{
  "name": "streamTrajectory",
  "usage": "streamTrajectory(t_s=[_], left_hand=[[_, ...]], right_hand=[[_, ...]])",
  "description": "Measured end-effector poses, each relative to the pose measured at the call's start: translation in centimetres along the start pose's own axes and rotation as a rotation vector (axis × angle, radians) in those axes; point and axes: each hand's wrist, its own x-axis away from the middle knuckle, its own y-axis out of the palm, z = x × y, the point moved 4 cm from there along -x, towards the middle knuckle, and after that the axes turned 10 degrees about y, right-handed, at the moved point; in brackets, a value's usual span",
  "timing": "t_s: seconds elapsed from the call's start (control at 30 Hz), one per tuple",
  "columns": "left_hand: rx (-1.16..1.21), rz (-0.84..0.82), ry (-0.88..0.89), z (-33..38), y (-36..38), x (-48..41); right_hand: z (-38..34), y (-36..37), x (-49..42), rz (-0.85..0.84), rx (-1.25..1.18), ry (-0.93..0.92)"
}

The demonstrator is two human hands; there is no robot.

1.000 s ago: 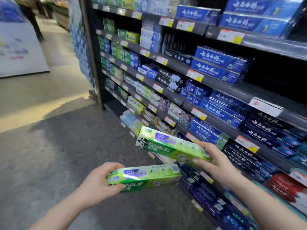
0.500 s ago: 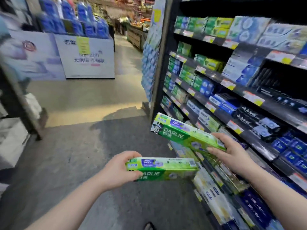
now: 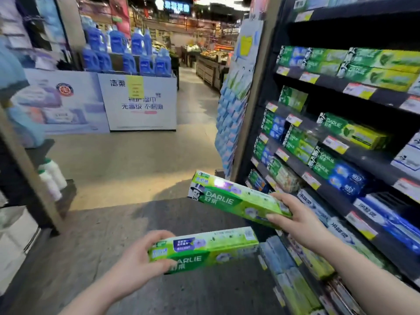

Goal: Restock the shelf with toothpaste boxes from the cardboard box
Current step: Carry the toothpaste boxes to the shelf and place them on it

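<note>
Hands (image 3: 138,267) (image 3: 300,223) grip toothpaste boxes (image 3: 216,248) (image 3: 231,201) beside the stocked shelf (image 3: 363,160), detergent display (image 3: 145,114) beyond.

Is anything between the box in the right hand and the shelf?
Nothing visible: open air separates the toothpaste box, held by the right hand, from the shelf to its right. The nearest rows already hold stocked boxes; I cannot make out a free slot.

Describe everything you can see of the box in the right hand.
The box is a long, glossy green toothpaste carton printed DARLIE in white, with a face logo at its left end and purple flowers. It looks closed and undented, held in the air, sloping down to the right. The right hand grips its right end; nothing else touches it.
</note>
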Motion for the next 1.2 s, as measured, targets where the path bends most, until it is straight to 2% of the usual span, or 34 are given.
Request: streamTrajectory(t_s=[0.13,0.27,0.5,0.73,1.0,1.2], left_hand=[[-0.034,-0.007,0.000,-1.6,-3.9,-7.1],[-0.069,-0.070,0.027,-3.4,-7.9,-16.8],[-0.037,-0.291,0.116,-2.0,-10.7,-35.2],[-0.017,-0.480,0.203,-0.5,-5.7,-50.2],[-0.037,-0.530,0.246,2.4,0.8,-66.3],[0.028,-0.570,0.244,5.1,4.7,-75.5]], right_hand=[[-2.7,1.5,-8.3,-0.003,-0.009,-0.029],[-3.8,2.6,-16.2,0.079,0.006,-0.003],[-5.2,1.2,-26.3,0.242,0.005,0.149],[-2.4,-5.2,-33.6,0.441,0.054,0.293],[4.3,-15.4,-46.3,0.641,0.071,0.360],[8.4,-21.6,-55.8,0.685,0.159,0.376]])
